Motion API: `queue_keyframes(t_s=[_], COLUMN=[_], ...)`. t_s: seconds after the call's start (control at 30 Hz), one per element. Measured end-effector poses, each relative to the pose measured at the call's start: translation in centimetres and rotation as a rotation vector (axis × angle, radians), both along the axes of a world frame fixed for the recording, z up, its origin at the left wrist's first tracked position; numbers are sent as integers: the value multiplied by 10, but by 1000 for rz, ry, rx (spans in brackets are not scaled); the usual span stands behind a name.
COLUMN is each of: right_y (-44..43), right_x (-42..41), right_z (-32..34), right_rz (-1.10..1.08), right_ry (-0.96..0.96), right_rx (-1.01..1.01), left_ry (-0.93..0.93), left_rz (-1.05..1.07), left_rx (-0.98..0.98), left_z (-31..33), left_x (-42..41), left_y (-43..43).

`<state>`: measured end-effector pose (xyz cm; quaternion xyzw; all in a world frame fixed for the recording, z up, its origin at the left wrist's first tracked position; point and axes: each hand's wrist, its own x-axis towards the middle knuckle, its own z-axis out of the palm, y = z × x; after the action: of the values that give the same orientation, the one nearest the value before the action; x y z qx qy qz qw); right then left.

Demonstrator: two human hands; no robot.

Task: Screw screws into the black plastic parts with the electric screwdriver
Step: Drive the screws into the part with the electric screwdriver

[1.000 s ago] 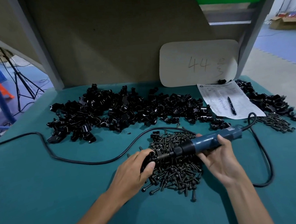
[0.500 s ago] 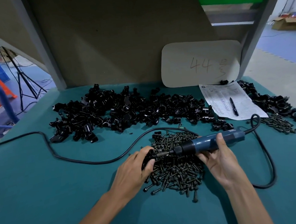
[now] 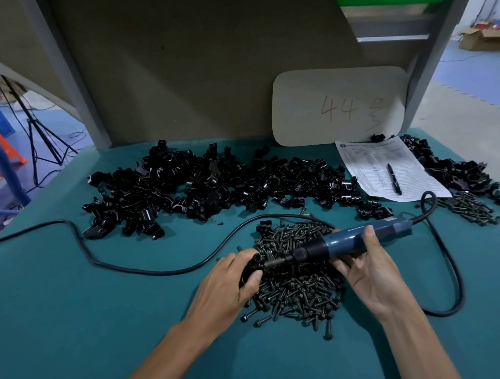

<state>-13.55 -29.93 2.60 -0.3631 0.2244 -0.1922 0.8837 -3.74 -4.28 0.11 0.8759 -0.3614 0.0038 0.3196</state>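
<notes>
My left hand (image 3: 226, 286) grips a small black plastic part (image 3: 253, 265) just above the left edge of a heap of dark screws (image 3: 300, 279). My right hand (image 3: 369, 272) holds the blue electric screwdriver (image 3: 354, 240) lying nearly level, its bit pointing left into the part. The hand's fingers wrap the barrel from below. A long pile of black plastic parts (image 3: 212, 187) lies further back across the green table.
The screwdriver's black cord (image 3: 451, 261) loops round the right side and runs left across the table (image 3: 71, 313). A paper sheet with a pen (image 3: 392, 174) lies back right, beside more black parts (image 3: 461, 172) and screws (image 3: 470, 207). A beige board (image 3: 338, 104) leans on the back wall.
Both hands stay in place with the bit held against the part; only the view has shifted slightly.
</notes>
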Motion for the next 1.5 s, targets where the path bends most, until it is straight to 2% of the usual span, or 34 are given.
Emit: queue_keyframes(t_s=[0.93, 1.23, 1.5], right_y=[6, 7, 9], right_x=[2, -1, -2], right_z=[-2, 5, 4], right_rz=[-20, 13, -13], right_ry=[13, -70, -32], right_rx=[4, -16, -23], left_ry=[-69, 53, 26], left_rz=[38, 35, 24], left_rx=[38, 4, 7], left_z=[2, -2, -7], left_x=[-2, 1, 4], left_y=[-1, 0, 0])
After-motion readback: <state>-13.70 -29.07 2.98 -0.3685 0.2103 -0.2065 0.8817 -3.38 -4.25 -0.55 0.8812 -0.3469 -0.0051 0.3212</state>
